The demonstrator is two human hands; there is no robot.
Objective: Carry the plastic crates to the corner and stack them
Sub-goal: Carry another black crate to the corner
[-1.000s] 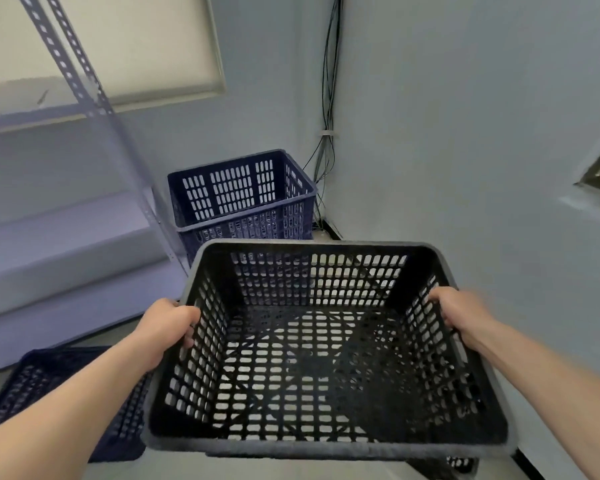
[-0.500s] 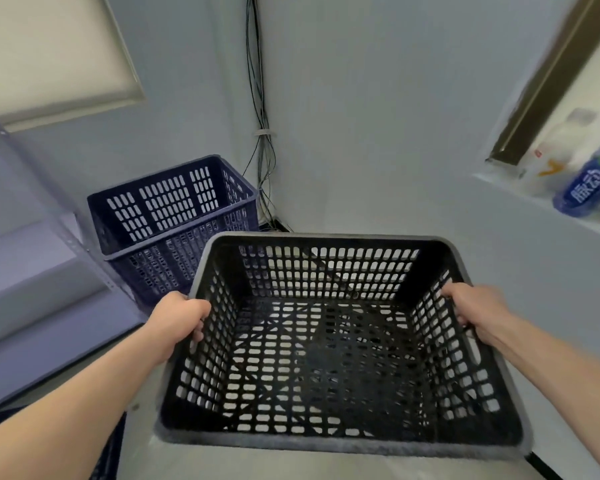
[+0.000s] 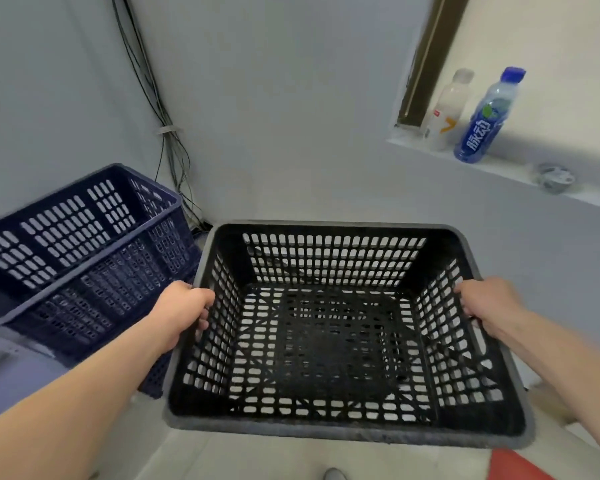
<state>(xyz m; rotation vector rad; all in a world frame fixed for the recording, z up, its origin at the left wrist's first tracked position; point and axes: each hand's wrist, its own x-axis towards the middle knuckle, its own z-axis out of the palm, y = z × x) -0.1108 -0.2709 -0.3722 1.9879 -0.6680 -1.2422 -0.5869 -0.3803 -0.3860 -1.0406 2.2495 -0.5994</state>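
Note:
I hold an empty black slotted plastic crate [image 3: 329,424] level in front of me, above the floor. My left hand [image 3: 182,311] grips its left rim and my right hand [image 3: 487,303] grips its right rim. To the left, in the room's corner, stands a stack of dark blue slotted crates [image 3: 84,268], the top one nested in the one below. The black crate's left side is close beside the blue stack's right face.
Black cables [image 3: 167,143] run down the wall corner behind the blue stack. A ledge [image 3: 499,168] on the right wall carries a white bottle [image 3: 447,109], a blue bottle [image 3: 485,119] and a small round object [image 3: 555,176]. Something red [image 3: 513,465] lies at the bottom right.
The view has swung to the right: the blue stack has slid to the left edge and the ledge with bottles has come into sight. Both hands keep the same grip on the black crate.

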